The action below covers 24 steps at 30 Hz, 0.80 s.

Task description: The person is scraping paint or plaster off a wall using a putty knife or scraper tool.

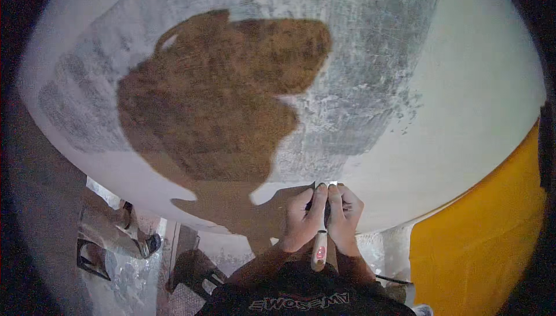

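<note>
Close together at the lower middle, my left hand (pixel 302 214) and my right hand (pixel 345 212) both grip the blade part of a hand scraper or putty knife (pixel 319 251). Its pale handle with a red mark points down toward my body. Both thumbs lie side by side near the blade's top edge, and a bright sliver of the blade shows beside them. The tool's edge is at the near part of a large curved white surface (pixel 460 99), just below a rough grey patch (pixel 369 68). Whether the edge touches the surface cannot be told.
A large shadow of a person falls across the grey patch. At the lower right hangs a yellow-orange sheet (pixel 469 238). Another person's leg and shoe (pixel 150 246) show at the lower left, near a dark-framed object (pixel 93 258) on the whitish, marked floor.
</note>
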### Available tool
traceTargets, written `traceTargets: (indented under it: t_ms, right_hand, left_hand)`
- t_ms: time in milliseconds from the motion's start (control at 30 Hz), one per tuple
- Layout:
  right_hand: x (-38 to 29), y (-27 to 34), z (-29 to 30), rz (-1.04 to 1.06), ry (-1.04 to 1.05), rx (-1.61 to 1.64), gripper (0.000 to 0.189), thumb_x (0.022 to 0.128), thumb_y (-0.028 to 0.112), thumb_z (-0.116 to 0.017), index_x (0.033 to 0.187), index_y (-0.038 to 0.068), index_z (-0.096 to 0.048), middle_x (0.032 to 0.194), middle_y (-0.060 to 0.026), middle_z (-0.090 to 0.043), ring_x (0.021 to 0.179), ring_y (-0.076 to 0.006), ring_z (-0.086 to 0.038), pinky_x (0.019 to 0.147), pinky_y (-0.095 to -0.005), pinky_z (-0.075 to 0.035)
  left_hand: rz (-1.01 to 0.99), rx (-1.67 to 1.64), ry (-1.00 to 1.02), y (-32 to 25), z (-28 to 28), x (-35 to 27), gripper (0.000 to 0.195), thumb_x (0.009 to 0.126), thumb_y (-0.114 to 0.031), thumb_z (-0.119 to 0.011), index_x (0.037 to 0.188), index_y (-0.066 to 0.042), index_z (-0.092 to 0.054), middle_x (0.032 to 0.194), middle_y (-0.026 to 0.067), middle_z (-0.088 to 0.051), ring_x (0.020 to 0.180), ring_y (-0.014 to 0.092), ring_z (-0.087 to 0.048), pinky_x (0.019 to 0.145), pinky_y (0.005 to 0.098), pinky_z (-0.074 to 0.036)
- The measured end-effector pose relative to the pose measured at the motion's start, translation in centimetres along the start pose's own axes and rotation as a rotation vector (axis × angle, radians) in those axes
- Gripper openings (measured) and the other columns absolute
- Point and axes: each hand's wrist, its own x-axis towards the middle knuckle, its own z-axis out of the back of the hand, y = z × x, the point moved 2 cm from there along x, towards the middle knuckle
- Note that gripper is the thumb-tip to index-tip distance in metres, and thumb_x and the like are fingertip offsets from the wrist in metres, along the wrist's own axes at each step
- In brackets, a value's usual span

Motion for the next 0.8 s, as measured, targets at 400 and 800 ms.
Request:
traceTargets:
  t_ms: [400,800]
  right_hand:
    - [-1.8,-1.5,-7.5,0.044,0.306,-0.076,0.012,0.087,0.012,-0.054,0.083,0.001,-0.057,0.059,-0.0014,-0.052,0.057,-0.0038,-0.046,0.050,-0.0228,-0.039]
    - [-1.1,0.8,-0.2,0.063,0.062,-0.184,0.015,0.092,0.012,-0.047,0.084,0.001,-0.053,0.070,-0.0001,-0.054,0.063,-0.0049,-0.047,0.056,-0.0197,-0.039]
  left_hand:
    - [0.027,0.311,-0.241,-0.5,8.8,-0.4,0.028,0.090,-0.021,-0.051,0.078,0.003,-0.058,0.059,0.0054,-0.054,0.058,0.008,-0.046,0.053,0.0276,-0.040]
    - [-0.014,0.155,0.117,-0.2,1.7,0.1,0.022,0.091,-0.014,-0.051,0.079,0.003,-0.060,0.062,-0.0026,-0.053,0.064,0.001,-0.043,0.054,0.0202,-0.038]
